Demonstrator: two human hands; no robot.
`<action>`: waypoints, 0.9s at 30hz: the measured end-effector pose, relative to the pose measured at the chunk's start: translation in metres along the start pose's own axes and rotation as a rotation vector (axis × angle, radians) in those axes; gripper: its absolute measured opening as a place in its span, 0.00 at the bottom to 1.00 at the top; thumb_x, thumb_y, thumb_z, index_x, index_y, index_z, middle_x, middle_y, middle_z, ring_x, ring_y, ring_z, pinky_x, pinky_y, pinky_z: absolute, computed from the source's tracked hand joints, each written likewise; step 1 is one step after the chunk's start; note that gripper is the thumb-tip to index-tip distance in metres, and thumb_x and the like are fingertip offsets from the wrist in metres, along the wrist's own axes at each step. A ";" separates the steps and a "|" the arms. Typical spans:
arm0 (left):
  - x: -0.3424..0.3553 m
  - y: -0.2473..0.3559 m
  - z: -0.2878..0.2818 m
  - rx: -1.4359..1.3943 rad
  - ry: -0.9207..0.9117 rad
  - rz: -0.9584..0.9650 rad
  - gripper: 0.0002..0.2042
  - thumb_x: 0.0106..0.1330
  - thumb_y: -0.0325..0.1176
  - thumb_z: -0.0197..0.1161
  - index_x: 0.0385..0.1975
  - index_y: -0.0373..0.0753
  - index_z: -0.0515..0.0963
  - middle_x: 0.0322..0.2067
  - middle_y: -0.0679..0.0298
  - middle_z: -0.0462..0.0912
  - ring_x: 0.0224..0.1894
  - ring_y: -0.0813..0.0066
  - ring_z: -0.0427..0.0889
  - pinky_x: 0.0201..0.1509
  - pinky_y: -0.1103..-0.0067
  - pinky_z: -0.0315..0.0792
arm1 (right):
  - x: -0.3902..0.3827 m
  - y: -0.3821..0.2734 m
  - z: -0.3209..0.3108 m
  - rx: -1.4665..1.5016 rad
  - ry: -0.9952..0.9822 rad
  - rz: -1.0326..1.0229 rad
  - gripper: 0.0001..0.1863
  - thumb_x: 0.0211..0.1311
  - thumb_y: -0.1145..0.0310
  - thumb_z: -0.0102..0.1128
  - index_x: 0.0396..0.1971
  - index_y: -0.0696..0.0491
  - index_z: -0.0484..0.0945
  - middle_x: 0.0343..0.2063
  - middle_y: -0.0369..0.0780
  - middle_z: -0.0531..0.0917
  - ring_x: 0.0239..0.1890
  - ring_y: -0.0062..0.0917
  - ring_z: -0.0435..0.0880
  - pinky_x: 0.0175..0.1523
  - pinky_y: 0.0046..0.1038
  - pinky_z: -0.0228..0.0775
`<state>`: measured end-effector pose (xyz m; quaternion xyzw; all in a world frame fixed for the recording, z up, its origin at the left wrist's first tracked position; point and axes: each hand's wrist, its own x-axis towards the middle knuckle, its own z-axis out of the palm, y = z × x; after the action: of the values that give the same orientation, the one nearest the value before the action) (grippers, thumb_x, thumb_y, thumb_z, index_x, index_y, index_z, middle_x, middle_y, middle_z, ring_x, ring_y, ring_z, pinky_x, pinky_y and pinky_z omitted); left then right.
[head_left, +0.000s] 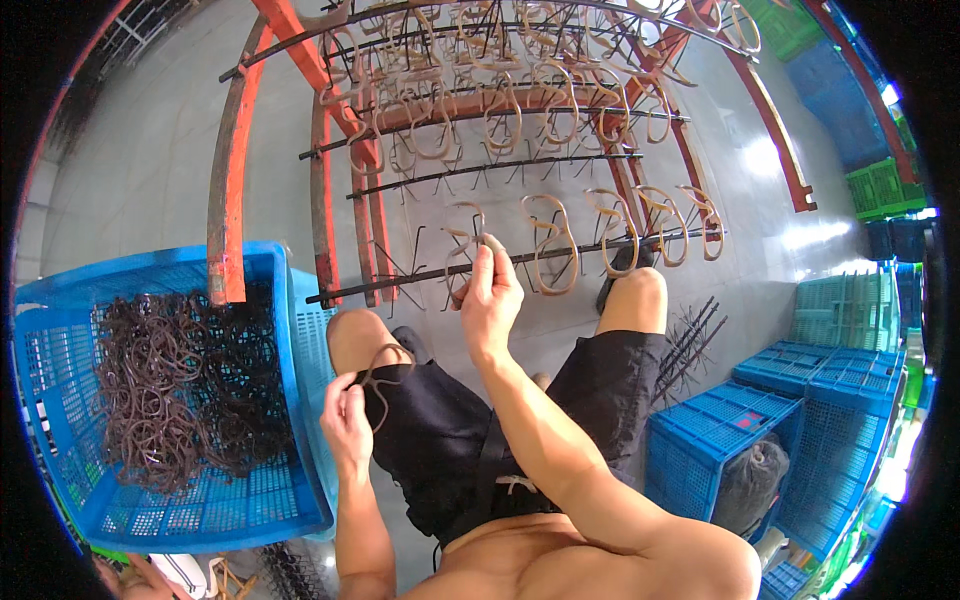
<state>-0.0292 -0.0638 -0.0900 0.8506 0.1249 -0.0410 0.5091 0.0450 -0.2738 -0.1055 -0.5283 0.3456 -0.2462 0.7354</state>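
- Bare torso [530,565] and black cloth shorts [440,435] fill the near ground, the worker seated with knees apart.
- At left, the left hand [347,415] pinches a slender, dark-brown, wavy loop [387,402] over the left thigh, thumb and fingers drawn narrow on its edge.
- Farther ahead, the right hand [492,298] closes thumb and fingertips on a thin, tan, curved loop [483,217] at the nearest black pronged metal rod [400,283]; how the loop meets the prong is hidden.
- Both loops look light, smooth and fairly stiff, perhaps springy; their thin bends could flex or snag. A fingertip pinch on the outer rim seems the best hold, clear of the prongs.
- To the right, more tan loops [555,245] hang along the same rod; beyond, others crowd the far rods of a red-orange metal rack [228,170].
- Near left, a blue perforated plastic basket [215,522] holds tangled brown loops [150,390].
- On the right, spare black pronged rods [690,345] lie on the grey floor beyond blue plastic crates [715,420].
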 end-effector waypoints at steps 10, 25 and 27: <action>0.005 0.014 0.008 -0.539 -0.142 -0.087 0.08 0.67 0.33 0.53 0.28 0.37 0.70 0.19 0.72 0.66 0.21 0.85 0.63 0.25 0.87 0.58 | 0.005 -0.001 -0.003 -0.399 0.021 -0.182 0.13 0.64 0.68 0.52 0.45 0.58 0.74 0.12 0.36 0.71 0.14 0.14 0.65 0.21 0.20 0.63; 0.004 0.053 0.045 -0.938 -0.293 -0.025 0.09 0.69 0.35 0.47 0.29 0.38 0.66 0.22 0.67 0.68 0.22 0.83 0.64 0.27 0.86 0.60 | 0.011 0.000 -0.013 -0.436 -0.048 -0.206 0.13 0.64 0.68 0.52 0.45 0.58 0.74 0.13 0.38 0.71 0.14 0.16 0.65 0.22 0.21 0.63; 0.002 0.054 0.045 -0.985 -0.303 -0.018 0.08 0.69 0.34 0.48 0.30 0.38 0.67 0.23 0.67 0.69 0.22 0.83 0.65 0.27 0.86 0.61 | 0.011 -0.005 -0.018 -0.421 -0.067 -0.170 0.14 0.64 0.68 0.51 0.47 0.58 0.73 0.13 0.37 0.70 0.15 0.16 0.66 0.23 0.21 0.63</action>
<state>-0.0109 -0.1272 -0.0657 0.4933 0.0614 -0.1044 0.8614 0.0381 -0.2937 -0.1073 -0.7052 0.3190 -0.2123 0.5965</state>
